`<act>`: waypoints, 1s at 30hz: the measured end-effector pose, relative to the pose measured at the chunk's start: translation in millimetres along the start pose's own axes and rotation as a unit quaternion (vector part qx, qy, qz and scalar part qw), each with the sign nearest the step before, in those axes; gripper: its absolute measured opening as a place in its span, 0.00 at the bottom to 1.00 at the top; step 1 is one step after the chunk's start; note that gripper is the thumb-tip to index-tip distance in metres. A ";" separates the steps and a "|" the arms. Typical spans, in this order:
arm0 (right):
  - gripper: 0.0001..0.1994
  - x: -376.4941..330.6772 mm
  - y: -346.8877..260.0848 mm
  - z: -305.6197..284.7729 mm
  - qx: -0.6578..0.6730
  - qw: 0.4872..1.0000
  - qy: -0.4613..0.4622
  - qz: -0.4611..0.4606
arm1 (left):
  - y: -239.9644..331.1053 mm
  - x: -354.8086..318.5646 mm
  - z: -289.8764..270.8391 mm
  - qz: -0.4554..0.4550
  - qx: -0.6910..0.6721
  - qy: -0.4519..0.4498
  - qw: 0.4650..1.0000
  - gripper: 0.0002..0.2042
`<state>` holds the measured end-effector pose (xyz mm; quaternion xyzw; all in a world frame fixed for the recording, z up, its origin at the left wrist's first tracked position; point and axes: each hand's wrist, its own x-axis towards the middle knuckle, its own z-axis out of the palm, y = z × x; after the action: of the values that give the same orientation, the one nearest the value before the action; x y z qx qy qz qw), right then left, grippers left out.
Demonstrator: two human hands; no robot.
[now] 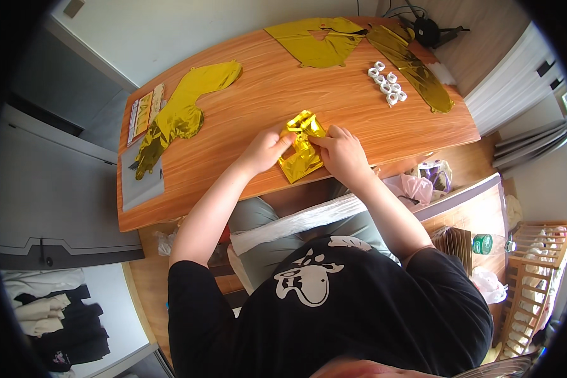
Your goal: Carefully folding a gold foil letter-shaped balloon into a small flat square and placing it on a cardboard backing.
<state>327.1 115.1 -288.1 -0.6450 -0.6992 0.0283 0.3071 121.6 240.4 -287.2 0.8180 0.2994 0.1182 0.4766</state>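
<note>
A folded gold foil balloon (pixel 303 162) lies crinkled between my hands at the table's near edge. My left hand (pixel 266 150) grips its left side, the thumb resting over the foil. On the right side, my right hand (pixel 344 153) is closed on the balloon with its fingers bent. My palms and some fingertips are hidden from view. Flat, spread-out gold foil balloons lie farther off: a curved one (pixel 186 101) to the left, a wide one (pixel 331 44) at the back, and a long one (pixel 422 72) at the right.
Several small white ribbon rolls (pixel 390 88) sit on the wooden table (pixel 264 82). Printed packaging (pixel 143 116) and a clear plastic sleeve (pixel 142 186) lie at the left end. A black stand (pixel 429 31) is at the back right corner. Bags (pixel 422 186) are below the right edge.
</note>
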 end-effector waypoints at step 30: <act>0.11 -39.8 10.0 -25.3 -0.029 0.997 0.002 -0.069 | 3.4 1.4 13.6 0.165 0.192 0.013 0.967 0.32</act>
<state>346.9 71.1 -287.6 -0.6041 -0.7419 -0.0146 0.2906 130.5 230.3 -291.4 0.9308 0.1836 0.1457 0.2806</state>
